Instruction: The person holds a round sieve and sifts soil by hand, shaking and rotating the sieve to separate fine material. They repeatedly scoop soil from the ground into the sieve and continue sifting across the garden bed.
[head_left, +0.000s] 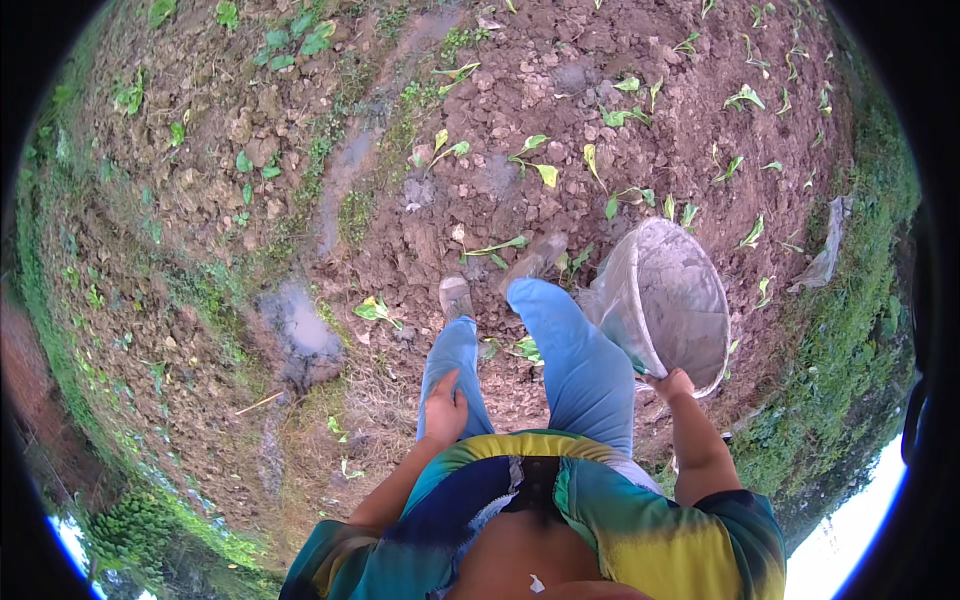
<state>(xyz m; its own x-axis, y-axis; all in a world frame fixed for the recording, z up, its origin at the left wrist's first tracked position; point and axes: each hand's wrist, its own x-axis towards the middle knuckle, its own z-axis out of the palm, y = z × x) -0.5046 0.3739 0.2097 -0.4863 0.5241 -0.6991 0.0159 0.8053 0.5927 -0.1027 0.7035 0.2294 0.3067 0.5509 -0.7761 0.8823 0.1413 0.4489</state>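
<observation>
My right hand (674, 385) grips the near rim of a round, pale basket-like container (634, 300), which seems wrapped in mesh or sheeting and is held tilted at my right side. Its grey, soiled inside shows. My left hand (446, 412) hangs by my left thigh, over the blue trousers (457, 356), with fingers partly spread and no object visible in it. Before my feet, wilted leafy seedlings (499, 247) stand or droop in clumpy brown soil (525, 202). One more seedling (377, 310) is to the left of my left shoe (455, 296).
A narrow wet furrow (349, 165) runs along my left, with a muddy puddle (304, 322) near me. Beyond it lies another planted bed (217, 135). Grass (817, 382) borders the right side, where a crumpled plastic sheet (825, 251) lies.
</observation>
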